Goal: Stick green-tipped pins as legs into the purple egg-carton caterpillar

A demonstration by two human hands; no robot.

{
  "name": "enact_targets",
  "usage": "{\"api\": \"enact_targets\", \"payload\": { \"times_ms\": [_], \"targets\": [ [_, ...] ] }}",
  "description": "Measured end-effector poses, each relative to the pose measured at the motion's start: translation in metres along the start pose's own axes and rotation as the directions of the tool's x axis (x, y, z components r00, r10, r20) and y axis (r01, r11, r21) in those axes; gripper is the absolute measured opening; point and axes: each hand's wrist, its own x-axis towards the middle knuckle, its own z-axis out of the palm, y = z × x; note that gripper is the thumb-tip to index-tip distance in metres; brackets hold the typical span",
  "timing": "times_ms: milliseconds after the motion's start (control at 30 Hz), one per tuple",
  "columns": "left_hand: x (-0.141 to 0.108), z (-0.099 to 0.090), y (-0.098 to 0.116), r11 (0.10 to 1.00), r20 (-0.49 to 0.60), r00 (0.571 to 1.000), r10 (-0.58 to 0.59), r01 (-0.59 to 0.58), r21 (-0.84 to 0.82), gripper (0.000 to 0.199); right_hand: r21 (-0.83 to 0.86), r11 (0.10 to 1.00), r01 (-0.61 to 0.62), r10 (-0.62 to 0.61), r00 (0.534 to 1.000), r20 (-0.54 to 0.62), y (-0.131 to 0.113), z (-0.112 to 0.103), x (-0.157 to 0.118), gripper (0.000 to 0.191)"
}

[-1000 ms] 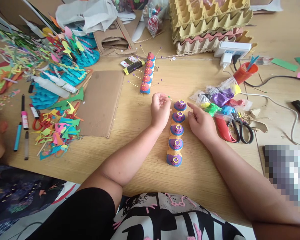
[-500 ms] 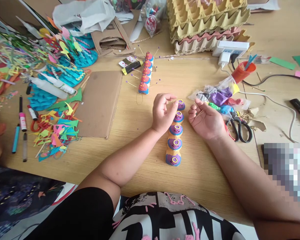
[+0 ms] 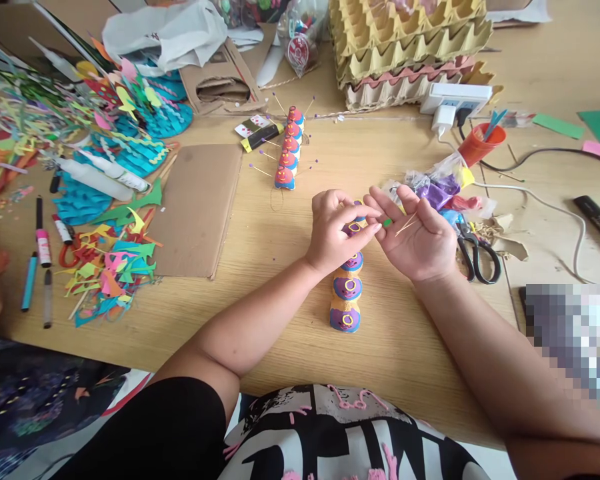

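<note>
My left hand (image 3: 341, 230) is closed in a pinch, its thumb and fingertips against the fingers of my right hand. What it pinches is too small to make out. My right hand (image 3: 416, 241) is turned palm up and holds a few toothpicks (image 3: 406, 225) across the palm, fingers partly stretched. A small green piece (image 3: 387, 223) shows at the fingers where the hands meet. Under my left hand stands a painted egg-carton strip (image 3: 347, 319) with purple faces and yellow rings; my hands hide its far end.
A red-faced carton strip (image 3: 289, 148) with purple-tipped sticks stands farther back. Left are a cardboard sheet (image 3: 195, 210) and paper scraps (image 3: 115, 267). Right are clay bags (image 3: 437, 190), black-handled scissors (image 3: 480, 257) and an orange cup (image 3: 483, 143). Egg trays (image 3: 410, 53) are stacked behind.
My left hand has moved right to meet my right hand. The right hand's fingers have uncurled, showing the toothpicks on its palm and the green piece.
</note>
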Motion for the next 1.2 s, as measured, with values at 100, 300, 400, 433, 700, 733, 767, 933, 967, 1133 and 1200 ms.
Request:
{"api": "enact_targets", "payload": {
  "times_ms": [100,300,400,433,700,733,767,933,967,1133,1200],
  "targets": [
    [-0.0001,0.0005,-0.0004,1.000,0.030,1.000,0.001,-0.002,0.018,0.021,-0.101,0.994,0.046,-0.038,0.996,0.074,-0.0007,0.0022,-0.0023,0.036],
    [0.0003,0.0008,-0.0022,1.000,0.071,0.997,0.011,-0.010,-0.008,0.020,-0.205,0.974,0.094,-0.068,0.989,0.132,0.0002,0.0050,-0.0037,0.039],
    [0.0005,0.0011,-0.0029,0.997,0.055,0.998,0.039,-0.035,-0.075,0.013,-0.177,0.980,0.086,-0.065,0.990,0.122,-0.0007,0.0058,-0.0030,0.036],
    [0.0007,0.0010,-0.0031,0.994,0.049,0.998,0.031,-0.026,-0.104,0.011,-0.171,0.982,0.082,-0.065,0.993,0.102,-0.0012,0.0055,-0.0023,0.035],
    [0.0009,0.0053,-0.0072,0.933,0.022,0.988,-0.155,0.153,-0.325,0.007,-0.117,0.993,-0.035,0.031,0.999,-0.036,-0.0047,0.0046,0.0026,0.034],
    [0.0007,0.0060,-0.0076,0.929,0.016,0.987,-0.159,0.155,-0.335,0.007,-0.114,0.991,-0.067,0.067,0.998,-0.006,-0.0040,0.0057,0.0021,0.037],
    [0.0005,0.0064,-0.0078,0.930,0.009,0.987,-0.159,0.153,-0.335,0.008,-0.119,0.988,-0.097,0.100,0.995,0.024,-0.0031,0.0067,0.0014,0.039],
    [0.0007,0.0025,-0.0040,0.965,0.016,0.993,-0.115,0.116,-0.235,0.010,-0.145,0.982,-0.122,0.132,0.989,0.060,0.0005,0.0076,0.0003,0.047],
    [0.0009,0.0010,-0.0027,0.972,0.027,0.994,-0.110,0.113,-0.207,0.012,-0.145,0.983,-0.113,0.122,0.991,0.054,0.0004,0.0070,0.0007,0.048],
    [0.0008,-0.0030,0.0003,0.990,0.051,0.997,-0.050,0.056,-0.131,0.020,-0.142,0.982,-0.125,0.132,0.990,0.044,-0.0009,0.0049,0.0024,0.048],
    [0.0004,-0.0027,-0.0007,0.994,0.049,0.999,-0.023,0.028,-0.109,0.020,-0.135,0.981,-0.136,0.144,0.988,0.054,-0.0006,0.0045,0.0026,0.049]
  ]
}}
